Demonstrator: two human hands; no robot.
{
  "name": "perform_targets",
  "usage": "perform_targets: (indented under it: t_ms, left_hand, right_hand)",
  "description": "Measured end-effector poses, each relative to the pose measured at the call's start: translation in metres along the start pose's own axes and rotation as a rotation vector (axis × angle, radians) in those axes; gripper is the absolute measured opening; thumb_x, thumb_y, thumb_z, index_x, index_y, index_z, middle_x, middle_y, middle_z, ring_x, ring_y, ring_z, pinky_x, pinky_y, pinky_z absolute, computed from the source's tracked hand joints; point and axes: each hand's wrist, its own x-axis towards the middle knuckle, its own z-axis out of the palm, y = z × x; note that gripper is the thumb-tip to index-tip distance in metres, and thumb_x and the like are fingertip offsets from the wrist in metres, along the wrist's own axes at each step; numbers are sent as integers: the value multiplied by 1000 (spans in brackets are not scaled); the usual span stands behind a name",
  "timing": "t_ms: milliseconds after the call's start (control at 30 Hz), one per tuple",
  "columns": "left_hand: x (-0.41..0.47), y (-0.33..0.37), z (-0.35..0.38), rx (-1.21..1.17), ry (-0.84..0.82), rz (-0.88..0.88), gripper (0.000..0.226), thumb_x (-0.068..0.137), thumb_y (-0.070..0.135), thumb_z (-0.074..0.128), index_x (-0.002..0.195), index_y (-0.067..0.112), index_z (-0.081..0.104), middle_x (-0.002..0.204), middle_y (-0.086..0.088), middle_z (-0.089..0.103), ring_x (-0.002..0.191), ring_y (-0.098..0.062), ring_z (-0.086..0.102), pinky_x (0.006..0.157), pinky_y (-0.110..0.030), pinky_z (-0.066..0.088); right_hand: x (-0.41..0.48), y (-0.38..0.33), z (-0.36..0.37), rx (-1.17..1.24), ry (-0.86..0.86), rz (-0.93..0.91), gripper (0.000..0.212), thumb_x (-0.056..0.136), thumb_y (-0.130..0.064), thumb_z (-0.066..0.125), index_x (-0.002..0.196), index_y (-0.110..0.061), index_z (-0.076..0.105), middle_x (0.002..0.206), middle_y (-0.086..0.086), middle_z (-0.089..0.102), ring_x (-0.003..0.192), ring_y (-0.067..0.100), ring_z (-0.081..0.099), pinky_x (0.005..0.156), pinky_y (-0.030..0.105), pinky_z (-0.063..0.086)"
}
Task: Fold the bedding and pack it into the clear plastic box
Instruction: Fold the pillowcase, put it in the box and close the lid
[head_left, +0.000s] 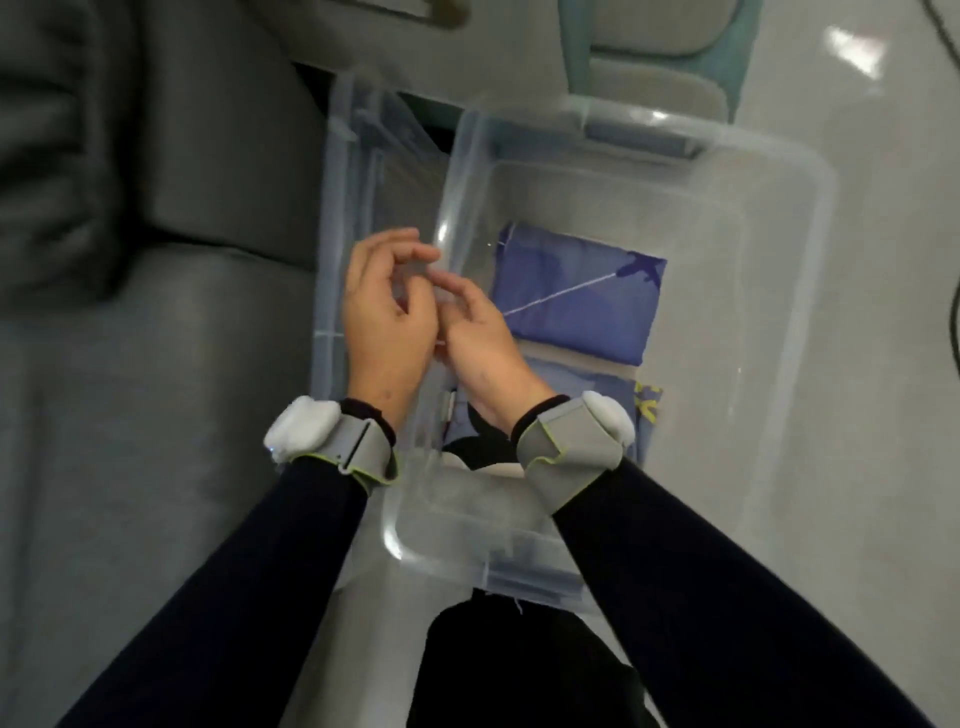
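The clear plastic box (789, 291) stands on the floor in front of me. A folded blue piece of bedding (576, 306) with a dark aeroplane print lies flat on its bottom. A second folded blue piece (644, 410) lies nearer to me, partly hidden under my right wrist. My left hand (387, 322) and my right hand (480, 338) hover side by side over the box's left rim, fingers loosely curled and apart, holding nothing. Both wrists carry grey straps with white modules.
The box's clear lid (358, 208) leans between the box and a grey sofa (130, 260) on the left. A teal-framed chair (660, 57) stands beyond the box. Glossy pale floor (883, 441) lies to the right, with a dark cable at the right edge.
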Motion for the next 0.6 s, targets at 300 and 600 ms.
perform_targets:
  t_ms: [300, 600]
  left_hand:
    - [-26, 12, -153, 215, 27, -229, 28, 82, 0, 55, 108, 9, 60, 111, -7, 61, 103, -14, 57, 90, -17, 43]
    - [-93, 111, -148, 631, 168, -389, 13, 85, 25, 61, 94, 17, 56, 91, -1, 56, 88, -24, 59, 57, -34, 44]
  right_hand:
    - [-50, -28, 117, -378, -49, 97, 76, 93, -11, 45, 149, -39, 2, 110, 7, 56, 87, 15, 56, 91, 41, 49]
    - [-150, -138, 89, -1197, -484, -459, 73, 85, 3, 45, 145, -36, 31, 104, 4, 47, 82, 20, 52, 84, 40, 50]
